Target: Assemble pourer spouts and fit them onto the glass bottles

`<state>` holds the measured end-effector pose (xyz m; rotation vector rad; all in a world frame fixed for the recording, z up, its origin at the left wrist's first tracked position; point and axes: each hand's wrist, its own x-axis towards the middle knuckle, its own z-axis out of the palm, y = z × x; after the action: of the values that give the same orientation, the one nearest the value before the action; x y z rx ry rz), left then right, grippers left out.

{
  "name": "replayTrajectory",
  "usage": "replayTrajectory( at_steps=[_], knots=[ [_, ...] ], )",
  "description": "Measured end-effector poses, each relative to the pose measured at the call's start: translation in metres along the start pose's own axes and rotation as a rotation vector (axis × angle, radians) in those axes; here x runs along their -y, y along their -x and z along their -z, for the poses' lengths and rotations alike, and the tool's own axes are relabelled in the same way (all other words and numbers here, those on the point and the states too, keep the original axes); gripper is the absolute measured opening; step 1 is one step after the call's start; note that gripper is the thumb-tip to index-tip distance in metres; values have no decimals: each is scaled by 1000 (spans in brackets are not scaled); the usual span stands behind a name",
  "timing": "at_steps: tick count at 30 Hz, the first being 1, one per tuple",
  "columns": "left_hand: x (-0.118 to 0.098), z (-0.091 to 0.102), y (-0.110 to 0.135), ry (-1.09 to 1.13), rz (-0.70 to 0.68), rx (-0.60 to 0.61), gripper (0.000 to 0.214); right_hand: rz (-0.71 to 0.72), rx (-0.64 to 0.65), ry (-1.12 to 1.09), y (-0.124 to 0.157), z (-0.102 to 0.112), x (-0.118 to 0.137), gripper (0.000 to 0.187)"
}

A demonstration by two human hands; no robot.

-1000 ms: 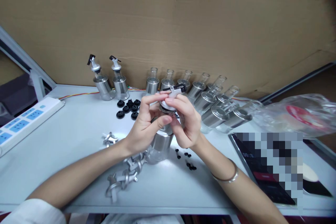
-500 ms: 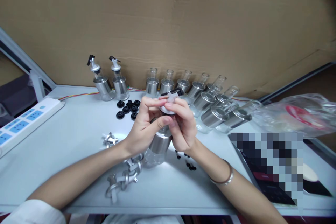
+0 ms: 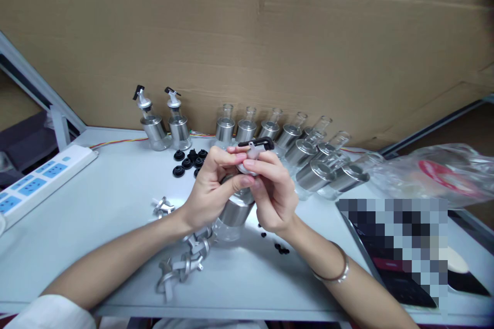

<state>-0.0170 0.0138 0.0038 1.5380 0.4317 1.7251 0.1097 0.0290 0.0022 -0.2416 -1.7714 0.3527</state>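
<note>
A pourer spout with a silver body and black lever is pinched between both my hands, above a glass bottle with a steel sleeve. My left hand grips the spout's base from the left. Thumb and fingers of my right hand close on it from the right. The bottle stands upright on the table; my fingers hide its neck, so I cannot tell whether the spout is seated in it. Silver spout parts lie left of the bottle, and small black pieces lie to its right.
Two bottles with spouts stand at the back left. Black stoppers lie in front of them. Several open bottles fill the back right, beside a plastic bag. A power strip lies left; a dark, partly blurred device lies right.
The view has tilted up slightly. My right hand has turned a little, and the spout's black lever points further to the right. Both hands keep their hold.
</note>
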Motion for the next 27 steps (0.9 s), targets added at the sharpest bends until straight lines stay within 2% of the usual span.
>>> replayTrajectory(
  at_steps=[3, 8, 12, 15, 18, 23, 27],
  knots=[
    [0, 0, 0, -2, -1, -14, 14, 28, -17, -13, -3, 2, -2, 38],
    [1, -2, 0, -18, 56, -40, 22, 47, 33, 7, -3, 4, -6, 37],
    [0, -3, 1, 48, 165, -23, 40, -79, -124, -36, 2, -1, -5, 36],
    [-3, -3, 1, 60, 195, -8, 49, -195, -113, -103, 5, -4, -4, 34],
    [-4, -1, 1, 20, 161, -9, 44, -237, -58, -89, 7, -6, -5, 33],
    [-1, 1, 1, -20, 163, -25, 43, -230, -56, -89, 12, -8, -8, 44],
    [0, 1, 0, -42, 120, -36, 28, -250, -61, -57, 13, -8, -8, 39]
  ],
)
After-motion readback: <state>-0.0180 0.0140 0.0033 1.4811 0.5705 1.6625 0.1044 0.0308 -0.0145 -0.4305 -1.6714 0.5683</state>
